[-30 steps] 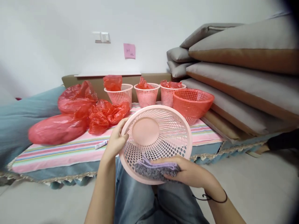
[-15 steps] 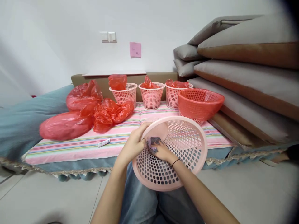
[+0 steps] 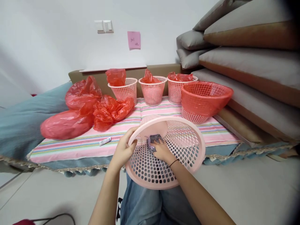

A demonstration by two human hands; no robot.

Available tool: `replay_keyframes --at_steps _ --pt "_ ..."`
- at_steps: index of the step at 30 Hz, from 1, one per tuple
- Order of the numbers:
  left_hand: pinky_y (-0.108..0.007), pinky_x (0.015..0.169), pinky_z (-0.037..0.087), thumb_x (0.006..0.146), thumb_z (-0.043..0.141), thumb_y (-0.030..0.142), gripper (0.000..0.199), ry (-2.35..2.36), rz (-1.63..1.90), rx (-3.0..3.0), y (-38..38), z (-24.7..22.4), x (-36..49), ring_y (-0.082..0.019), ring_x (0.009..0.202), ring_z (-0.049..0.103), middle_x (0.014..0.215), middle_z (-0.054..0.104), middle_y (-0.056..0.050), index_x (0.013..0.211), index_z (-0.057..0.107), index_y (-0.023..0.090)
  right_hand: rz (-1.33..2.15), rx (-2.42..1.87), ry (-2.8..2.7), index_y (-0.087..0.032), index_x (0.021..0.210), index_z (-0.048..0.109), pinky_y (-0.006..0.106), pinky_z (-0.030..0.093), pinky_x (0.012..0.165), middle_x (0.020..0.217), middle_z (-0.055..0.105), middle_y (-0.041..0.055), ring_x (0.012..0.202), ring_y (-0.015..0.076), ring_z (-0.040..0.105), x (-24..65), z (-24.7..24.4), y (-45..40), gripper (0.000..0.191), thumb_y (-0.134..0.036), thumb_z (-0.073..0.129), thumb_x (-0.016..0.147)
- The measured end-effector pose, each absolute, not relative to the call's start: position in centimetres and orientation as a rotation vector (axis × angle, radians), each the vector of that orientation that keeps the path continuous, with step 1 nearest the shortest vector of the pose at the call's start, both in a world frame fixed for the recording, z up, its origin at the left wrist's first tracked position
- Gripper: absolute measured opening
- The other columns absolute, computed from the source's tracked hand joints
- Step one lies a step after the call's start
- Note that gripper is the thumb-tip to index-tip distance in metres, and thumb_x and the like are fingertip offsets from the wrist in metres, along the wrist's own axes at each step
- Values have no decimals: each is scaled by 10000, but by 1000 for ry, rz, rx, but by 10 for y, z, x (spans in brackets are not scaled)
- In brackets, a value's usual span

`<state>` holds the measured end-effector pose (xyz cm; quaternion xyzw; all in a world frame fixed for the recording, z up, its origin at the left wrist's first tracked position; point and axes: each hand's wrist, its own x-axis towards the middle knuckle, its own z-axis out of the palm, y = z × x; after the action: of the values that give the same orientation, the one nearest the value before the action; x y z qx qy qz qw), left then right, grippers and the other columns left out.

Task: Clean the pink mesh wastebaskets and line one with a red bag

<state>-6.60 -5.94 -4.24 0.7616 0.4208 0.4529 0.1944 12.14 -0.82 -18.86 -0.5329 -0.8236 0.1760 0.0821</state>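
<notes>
A pink plastic basket point(image 3: 201, 147) with a mesh of holes lies tilted above my lap, its mouth facing me. My left hand point(image 3: 124, 150) grips its rim on the left side, thumb on the inner edge. Inside the basket, my right hand point(image 3: 161, 150) holds a dark grey and purple cloth point(image 3: 152, 142) pressed against the inner wall near the bottom. The fingers lie bent over the cloth. A dark band circles the right wrist.
Three pink baskets point(image 3: 153, 93) with red bags in them stand at the back. At the right, another is wrapped in a red plastic bag point(image 3: 203, 100). Filled red bags point(image 3: 67, 123) and a small white packet point(image 3: 105, 141) lie left. Grey cushions point(image 3: 253, 65) are stacked right.
The basket has shifted slightly left and tipped, with my left hand moving along with it. My right hand still presses the cloth inside. The camera view has also shifted a little.
</notes>
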Motion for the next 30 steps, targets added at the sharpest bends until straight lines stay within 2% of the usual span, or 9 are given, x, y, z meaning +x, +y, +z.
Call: replay_keyframes --at_steps 4,8,12,15,17,20,23,27,30 --pt "-427 1025 495 843 572 215 448 1441 1422 2102 -72 -57 -75 -268 1183 638 1300 672 -94 1289 613 220 594 -1670 -2366 -202 1416 567 567 90 1203 1514 490 109 1467 376 261 118 -188 -10 584 -256 538 835" --pt "-448 1084 459 807 736 325 582 1656 1669 1716 -100 -93 -75 -281 1257 598 1368 623 -94 1356 549 272 705 -1693 -2276 -241 1438 547 567 83 1214 1558 439 81 1502 373 202 115 -187 -5 603 -254 571 836" --pt "-403 1074 481 804 760 389 646 1651 1777 1193 -128 -153 -51 -271 1266 594 1405 579 -106 1384 501 270 849 -1668 -2163 -261 1503 458 531 222 1202 1574 414 70 1500 346 246 117 -188 11 615 -344 573 905" --pt "-416 1109 453 846 712 429 577 1631 1773 982 -131 -188 -27 -274 1285 580 1376 596 -102 1364 523 257 945 -1640 -2095 -275 1507 448 510 308 1176 1564 428 65 1488 327 292 120 -192 23 606 -391 577 927" --pt "-430 1120 439 871 686 420 513 1634 1904 905 -124 -199 -15 -275 1289 576 1356 610 -105 1332 552 240 984 -1627 -2070 -285 1492 470 507 309 1181 1565 426 50 1497 320 273 121 -196 28 589 -367 596 923" --pt "-438 1087 466 893 662 411 438 1651 2059 863 -109 -195 -6 -272 1231 618 1311 639 -110 1278 595 213 981 -1558 -2043 -274 1462 513 501 257 1215 1566 422 37 1499 312 271 124 -197 22 567 -291 627 906" --pt "-408 1079 470 897 664 392 391 1610 2050 917 -99 -176 -1 -252 1206 631 1269 662 -93 1244 625 215 1042 -1381 -2002 -251 1413 569 510 222 1233 1532 468 51 1484 300 311 134 -186 -7 535 -245 654 884" --pt "-386 1060 478 894 678 385 331 1524 2035 853 -91 -149 4 -231 1171 642 1169 693 -63 1180 660 219 1285 -1184 -1930 -309 1369 605 573 190 1229 1514 488 48 1500 294 271 157 -149 -76 512 -262 694 867" --pt "-383 1050 484 892 684 385 335 1472 1991 841 -88 -139 4 -230 1162 647 1192 693 -67 1183 665 220 1415 -1061 -1854 -317 1310 657 555 198 1236 1429 585 43 1470 275 345 173 -119 -121 436 -321 695 876"
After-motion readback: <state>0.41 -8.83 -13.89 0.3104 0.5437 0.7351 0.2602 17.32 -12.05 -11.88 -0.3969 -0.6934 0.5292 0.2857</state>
